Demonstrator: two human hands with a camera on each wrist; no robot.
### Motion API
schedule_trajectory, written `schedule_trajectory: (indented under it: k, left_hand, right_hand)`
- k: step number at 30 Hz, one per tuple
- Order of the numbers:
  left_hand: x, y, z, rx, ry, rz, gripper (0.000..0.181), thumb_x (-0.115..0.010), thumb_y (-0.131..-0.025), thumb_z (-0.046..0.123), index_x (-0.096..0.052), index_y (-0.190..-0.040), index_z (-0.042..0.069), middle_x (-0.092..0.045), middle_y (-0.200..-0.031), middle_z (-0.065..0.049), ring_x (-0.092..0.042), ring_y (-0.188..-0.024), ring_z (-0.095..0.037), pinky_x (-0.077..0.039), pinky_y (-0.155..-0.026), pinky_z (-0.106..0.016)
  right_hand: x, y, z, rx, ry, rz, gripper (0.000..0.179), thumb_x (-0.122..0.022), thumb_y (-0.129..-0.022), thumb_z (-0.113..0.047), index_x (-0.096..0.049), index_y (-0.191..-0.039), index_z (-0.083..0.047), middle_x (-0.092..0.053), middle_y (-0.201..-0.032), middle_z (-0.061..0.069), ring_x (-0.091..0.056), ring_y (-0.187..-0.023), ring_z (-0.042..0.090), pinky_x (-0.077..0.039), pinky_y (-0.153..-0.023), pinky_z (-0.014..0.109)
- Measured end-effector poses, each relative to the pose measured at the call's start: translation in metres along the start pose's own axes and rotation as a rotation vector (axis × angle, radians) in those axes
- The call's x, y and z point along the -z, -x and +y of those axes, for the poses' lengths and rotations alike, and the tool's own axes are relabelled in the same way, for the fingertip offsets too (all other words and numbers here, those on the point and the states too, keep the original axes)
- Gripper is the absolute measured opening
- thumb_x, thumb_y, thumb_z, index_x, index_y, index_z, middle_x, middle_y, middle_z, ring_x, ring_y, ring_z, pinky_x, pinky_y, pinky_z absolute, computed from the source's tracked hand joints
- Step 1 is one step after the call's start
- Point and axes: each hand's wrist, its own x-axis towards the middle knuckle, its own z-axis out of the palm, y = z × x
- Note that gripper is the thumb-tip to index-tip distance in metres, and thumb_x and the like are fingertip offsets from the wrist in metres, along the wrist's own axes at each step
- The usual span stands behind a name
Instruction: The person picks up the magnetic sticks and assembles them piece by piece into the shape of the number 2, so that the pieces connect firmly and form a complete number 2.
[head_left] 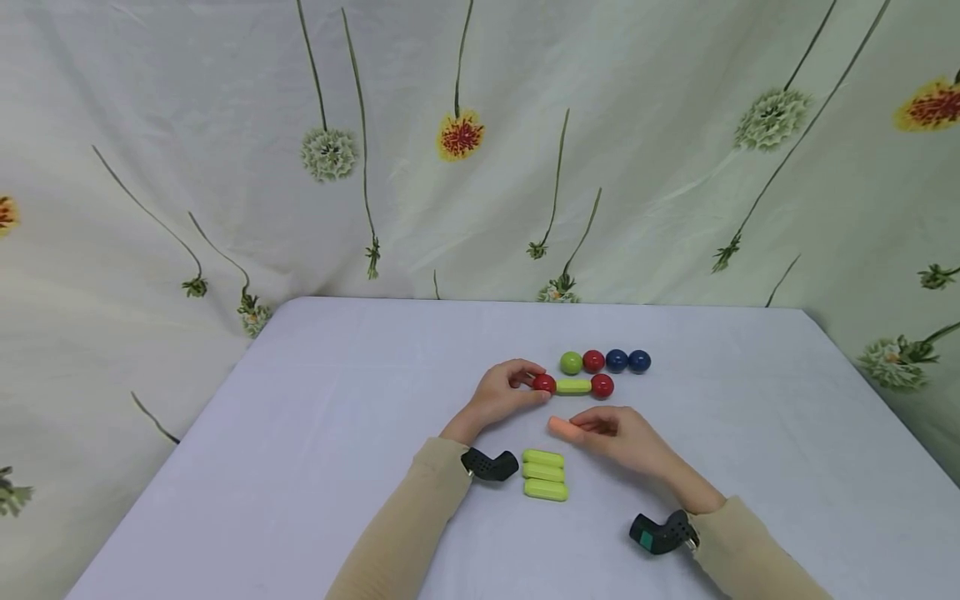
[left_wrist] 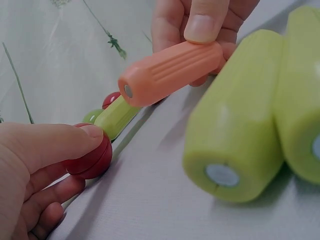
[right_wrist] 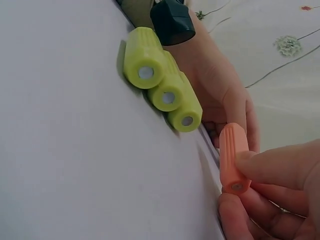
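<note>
My left hand (head_left: 504, 393) pinches a red ball (head_left: 544, 383) between thumb and fingers. That ball touches the left end of a light green magnetic rod (head_left: 573, 387), whose right end meets another red ball (head_left: 602, 386). An orange magnetic rod (left_wrist: 170, 73) is pinched by my right hand (head_left: 618, 435), held nearer to me than the ball-and-rod row. The orange rod is ribbed, and a small metal disc shows at its end in both wrist views. In the right wrist view, the thumb (right_wrist: 272, 167) presses its side.
Several light green rods (head_left: 545, 473) lie side by side between my forearms. Behind the joined row stand a green ball (head_left: 571, 362), a red ball (head_left: 593, 361) and two dark blue balls (head_left: 628, 361). A flowered cloth (head_left: 480, 208) hangs behind the white table (head_left: 337, 400).
</note>
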Motion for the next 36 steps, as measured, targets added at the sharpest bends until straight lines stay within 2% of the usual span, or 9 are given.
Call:
schedule_trajectory:
  k: [11,17,25,30,36]
  left_hand:
    - [0.000,0.001,0.001,-0.004,0.005,0.000,0.034,-0.076,-0.078,0.023,-0.067,-0.109,0.012,-0.065,-0.097,0.002,-0.058,-0.093,-0.012,-0.043,-0.083,-0.030]
    - [0.000,0.000,0.001,0.005,-0.004,-0.001,0.034,-0.076,-0.079,0.023,-0.067,-0.110,0.013,-0.065,-0.097,0.003,-0.057,-0.094,-0.012,-0.043,-0.084,-0.029]
    - [0.000,0.000,0.002,0.010,-0.004,-0.003,0.034,-0.076,-0.078,0.022,-0.067,-0.110,0.012,-0.065,-0.097,0.003,-0.057,-0.094,-0.012,-0.042,-0.084,-0.029]
    - [0.000,0.000,0.002,0.015,-0.010,-0.003,0.034,-0.076,-0.079,0.022,-0.067,-0.110,0.013,-0.065,-0.097,0.003,-0.057,-0.094,-0.012,-0.042,-0.084,-0.030]
    - [0.000,0.000,0.002,0.018,-0.006,0.000,0.034,-0.076,-0.079,0.023,-0.067,-0.110,0.013,-0.065,-0.097,0.003,-0.056,-0.095,-0.012,-0.042,-0.084,-0.030]
  right_hand:
    - [0.013,-0.002,0.001,-0.049,-0.011,-0.036,0.033,-0.060,-0.092,-0.017,-0.062,-0.118,0.003,-0.065,-0.108,0.011,-0.057,-0.088,0.017,-0.048,-0.072,0.029]
    - [0.020,-0.002,0.004,-0.126,-0.009,-0.014,0.035,-0.059,-0.093,-0.019,-0.061,-0.119,0.004,-0.064,-0.102,0.010,-0.055,-0.085,0.019,-0.047,-0.072,0.029]
    - [0.028,-0.001,0.006,-0.139,-0.027,-0.011,0.042,-0.057,-0.092,-0.026,-0.060,-0.118,0.007,-0.065,-0.097,0.010,-0.058,-0.080,0.016,-0.047,-0.072,0.029]
    - [0.030,-0.001,0.006,-0.204,-0.038,-0.006,0.042,-0.059,-0.092,-0.025,-0.059,-0.120,0.007,-0.064,-0.103,0.012,-0.058,-0.085,0.018,-0.048,-0.076,0.031]
    - [0.033,-0.001,0.008,-0.237,-0.016,-0.008,0.040,-0.059,-0.093,-0.024,-0.059,-0.120,0.006,-0.062,-0.097,0.009,-0.053,-0.084,0.020,-0.048,-0.071,0.030]
